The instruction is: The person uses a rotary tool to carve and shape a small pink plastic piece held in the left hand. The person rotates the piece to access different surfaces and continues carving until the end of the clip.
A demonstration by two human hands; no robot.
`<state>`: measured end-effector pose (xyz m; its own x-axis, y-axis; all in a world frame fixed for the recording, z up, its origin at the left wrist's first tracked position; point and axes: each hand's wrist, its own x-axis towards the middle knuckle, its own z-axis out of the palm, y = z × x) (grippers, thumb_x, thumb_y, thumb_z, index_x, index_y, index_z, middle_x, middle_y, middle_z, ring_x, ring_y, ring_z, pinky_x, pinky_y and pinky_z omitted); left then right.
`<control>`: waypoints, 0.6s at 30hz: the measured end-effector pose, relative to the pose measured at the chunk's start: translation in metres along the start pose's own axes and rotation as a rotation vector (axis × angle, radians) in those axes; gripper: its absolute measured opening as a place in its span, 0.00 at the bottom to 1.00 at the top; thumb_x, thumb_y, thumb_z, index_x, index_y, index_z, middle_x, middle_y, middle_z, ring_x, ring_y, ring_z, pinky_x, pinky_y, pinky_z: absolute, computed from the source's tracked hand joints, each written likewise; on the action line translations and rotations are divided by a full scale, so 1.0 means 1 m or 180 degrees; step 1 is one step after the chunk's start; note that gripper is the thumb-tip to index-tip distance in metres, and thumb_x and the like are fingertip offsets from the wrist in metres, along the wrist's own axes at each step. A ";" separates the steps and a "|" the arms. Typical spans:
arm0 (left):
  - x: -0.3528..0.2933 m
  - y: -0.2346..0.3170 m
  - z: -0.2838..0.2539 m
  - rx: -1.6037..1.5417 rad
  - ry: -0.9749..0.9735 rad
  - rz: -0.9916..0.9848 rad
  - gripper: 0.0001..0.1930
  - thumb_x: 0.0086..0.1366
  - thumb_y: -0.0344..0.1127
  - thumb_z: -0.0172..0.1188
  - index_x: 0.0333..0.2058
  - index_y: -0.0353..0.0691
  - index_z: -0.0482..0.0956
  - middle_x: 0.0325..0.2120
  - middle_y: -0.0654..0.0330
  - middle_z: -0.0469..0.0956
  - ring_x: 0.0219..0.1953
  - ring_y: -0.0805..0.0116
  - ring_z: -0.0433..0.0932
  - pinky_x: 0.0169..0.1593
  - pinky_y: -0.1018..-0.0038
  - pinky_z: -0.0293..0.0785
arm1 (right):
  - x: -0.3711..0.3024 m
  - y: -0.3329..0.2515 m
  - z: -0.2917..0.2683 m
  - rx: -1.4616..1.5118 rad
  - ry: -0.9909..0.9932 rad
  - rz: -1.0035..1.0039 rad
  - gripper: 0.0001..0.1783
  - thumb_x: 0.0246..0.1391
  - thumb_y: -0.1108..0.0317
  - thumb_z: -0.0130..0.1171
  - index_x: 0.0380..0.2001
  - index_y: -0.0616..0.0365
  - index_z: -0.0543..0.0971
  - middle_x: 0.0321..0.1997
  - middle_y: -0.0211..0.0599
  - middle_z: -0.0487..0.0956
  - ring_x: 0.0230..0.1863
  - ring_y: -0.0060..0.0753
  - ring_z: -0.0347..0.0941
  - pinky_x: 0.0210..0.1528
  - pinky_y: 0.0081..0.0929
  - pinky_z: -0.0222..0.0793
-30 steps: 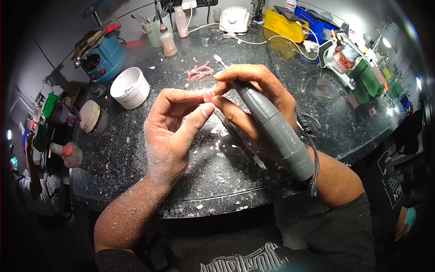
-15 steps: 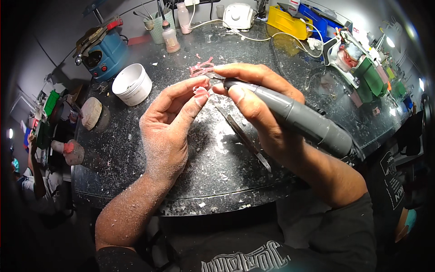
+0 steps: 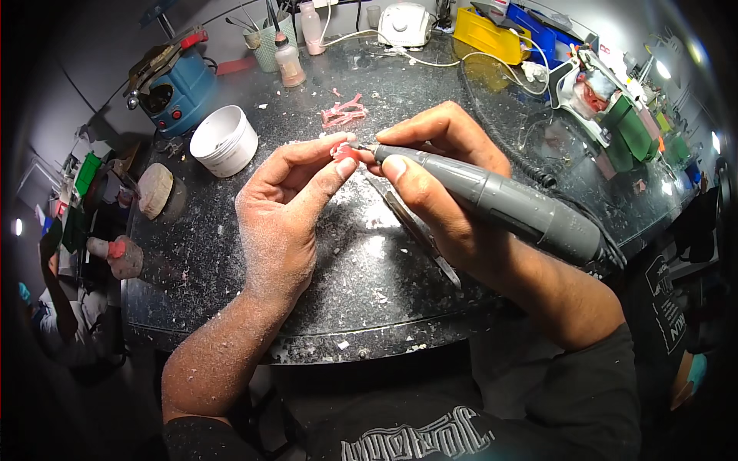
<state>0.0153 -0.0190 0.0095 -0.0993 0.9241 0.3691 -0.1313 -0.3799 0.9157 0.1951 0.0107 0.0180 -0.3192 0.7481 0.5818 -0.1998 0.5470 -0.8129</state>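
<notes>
A small pink denture piece with pale tooth-like edges (image 3: 345, 151) is pinched between the thumb and forefinger of my left hand (image 3: 278, 207), which is dusted with white powder. My right hand (image 3: 453, 184) grips a grey rotary handpiece (image 3: 503, 201) with thumb and fingers, slanting down to the right. Its thin bit meets or nearly meets the piece; contact is too small to make out. Below the hands a slim metal knife (image 3: 415, 230) lies on the dark bench (image 3: 369, 307). Just beyond them are pink branching scraps (image 3: 344, 113).
On the left stand a white tub (image 3: 224, 144), a blue machine (image 3: 177, 92) and a plaster block (image 3: 156, 190). A dropper bottle (image 3: 289, 63), white control box (image 3: 404, 27) and yellow bin (image 3: 490, 37) line the back. A coiled cord (image 3: 530, 173) runs behind the handpiece.
The pink piece has been turned in my left fingers. My right hand has shifted slightly, with the handpiece tilted a little differently and its bit now at the piece's upper edge.
</notes>
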 end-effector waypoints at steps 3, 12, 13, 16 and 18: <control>-0.001 -0.002 -0.002 0.0031 0.0012 0.0006 0.11 0.68 0.23 0.63 0.49 0.31 0.81 0.42 0.53 0.85 0.49 0.68 0.84 0.59 0.72 0.77 | 0.000 0.001 0.001 0.0012 -0.0003 0.0086 0.10 0.64 0.72 0.60 0.46 0.65 0.76 0.43 0.40 0.82 0.47 0.24 0.79 0.52 0.25 0.75; -0.002 -0.003 -0.003 0.0148 -0.0024 0.0050 0.12 0.68 0.22 0.63 0.49 0.31 0.82 0.43 0.54 0.85 0.49 0.69 0.83 0.59 0.73 0.76 | -0.001 -0.001 0.001 -0.0160 -0.0006 0.0010 0.11 0.63 0.70 0.62 0.46 0.64 0.77 0.41 0.35 0.81 0.42 0.17 0.75 0.46 0.19 0.71; -0.002 -0.003 -0.003 0.0156 -0.0024 0.0040 0.12 0.68 0.22 0.64 0.49 0.31 0.82 0.43 0.54 0.85 0.49 0.70 0.83 0.59 0.73 0.76 | -0.001 -0.001 0.001 -0.0170 -0.0004 0.0014 0.11 0.63 0.70 0.62 0.46 0.64 0.77 0.41 0.35 0.81 0.41 0.17 0.74 0.45 0.19 0.71; -0.002 -0.004 -0.004 0.0169 -0.0005 0.0043 0.12 0.68 0.22 0.64 0.49 0.31 0.82 0.43 0.54 0.85 0.49 0.70 0.83 0.59 0.73 0.76 | -0.001 0.000 0.001 -0.0211 -0.0023 0.0045 0.11 0.63 0.71 0.62 0.46 0.64 0.78 0.40 0.34 0.81 0.40 0.16 0.74 0.44 0.18 0.71; -0.002 -0.004 -0.005 0.0199 0.0003 0.0044 0.11 0.67 0.22 0.64 0.49 0.31 0.82 0.44 0.54 0.85 0.49 0.70 0.83 0.59 0.73 0.76 | -0.001 -0.001 0.001 -0.0255 -0.0071 0.0092 0.11 0.63 0.71 0.62 0.46 0.64 0.78 0.40 0.33 0.81 0.40 0.15 0.74 0.43 0.18 0.71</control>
<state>0.0115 -0.0200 0.0044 -0.1015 0.9187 0.3817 -0.0680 -0.3892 0.9186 0.1946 0.0091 0.0182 -0.3443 0.7559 0.5568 -0.1157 0.5544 -0.8242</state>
